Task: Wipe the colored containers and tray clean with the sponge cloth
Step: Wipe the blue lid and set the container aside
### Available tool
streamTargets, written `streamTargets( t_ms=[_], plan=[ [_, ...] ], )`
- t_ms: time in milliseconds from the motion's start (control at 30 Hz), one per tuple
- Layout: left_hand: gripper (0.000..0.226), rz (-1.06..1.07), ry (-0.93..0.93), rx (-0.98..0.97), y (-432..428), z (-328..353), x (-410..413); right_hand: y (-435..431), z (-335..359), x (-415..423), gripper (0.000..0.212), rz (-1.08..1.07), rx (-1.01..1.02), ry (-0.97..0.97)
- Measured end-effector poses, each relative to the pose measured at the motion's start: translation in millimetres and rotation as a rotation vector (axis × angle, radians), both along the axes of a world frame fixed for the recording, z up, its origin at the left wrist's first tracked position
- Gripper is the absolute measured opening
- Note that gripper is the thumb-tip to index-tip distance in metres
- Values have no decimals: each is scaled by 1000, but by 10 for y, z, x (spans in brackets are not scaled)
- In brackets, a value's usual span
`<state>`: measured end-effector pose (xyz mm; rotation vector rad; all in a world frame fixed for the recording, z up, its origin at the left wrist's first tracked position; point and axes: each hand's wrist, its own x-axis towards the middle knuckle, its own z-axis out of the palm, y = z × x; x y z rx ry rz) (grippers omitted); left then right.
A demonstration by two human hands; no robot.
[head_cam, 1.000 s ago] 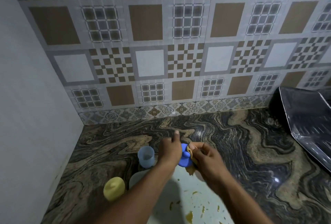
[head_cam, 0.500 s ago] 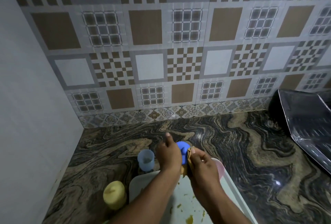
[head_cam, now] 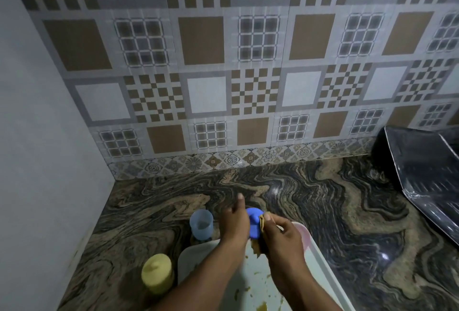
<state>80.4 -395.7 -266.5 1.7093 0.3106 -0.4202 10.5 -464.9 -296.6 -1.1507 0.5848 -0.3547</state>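
Observation:
My left hand (head_cam: 234,221) grips a bright blue container (head_cam: 253,222) and holds it above the far end of a pale tray (head_cam: 323,268). A brownish sponge cloth (head_cam: 262,220) is pressed against the blue container's right side by my right hand (head_cam: 280,236). Part of the cloth hangs below my hands. The tray carries brown food smears near its front. A pink container (head_cam: 304,235) shows partly behind my right hand. A light blue cup (head_cam: 201,223) stands upright on the counter left of the tray. A yellow container (head_cam: 157,273) stands nearer me, left of the tray.
The dark swirled stone counter (head_cam: 335,211) runs to a tiled back wall (head_cam: 228,87). A plain grey wall (head_cam: 37,136) closes the left side. A shiny black slanted object (head_cam: 427,174) sits at the right edge of the counter.
The view has tilted down slightly, so more of the tray and the pink container shows. My hands have kept the blue container and cloth together, shifting a little on it.

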Motion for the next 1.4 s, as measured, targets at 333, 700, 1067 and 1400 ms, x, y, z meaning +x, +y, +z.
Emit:
streamTargets(
  t_ms=[333,700,1067,1400],
  plan=[
    [48,110,-125,55,-12,-15,94,170,35,60,17,-65,122,-17],
    [25,-566,-764,257,679,-263,223,15,13,192,29,89,13,40],
    [5,-426,-784,386,1265,-534,506,108,-85,416,25,217,-109,172],
    [24,-518,-619,176,1092,-621,467,234,-103,405,22,241,-32,138]
  ],
)
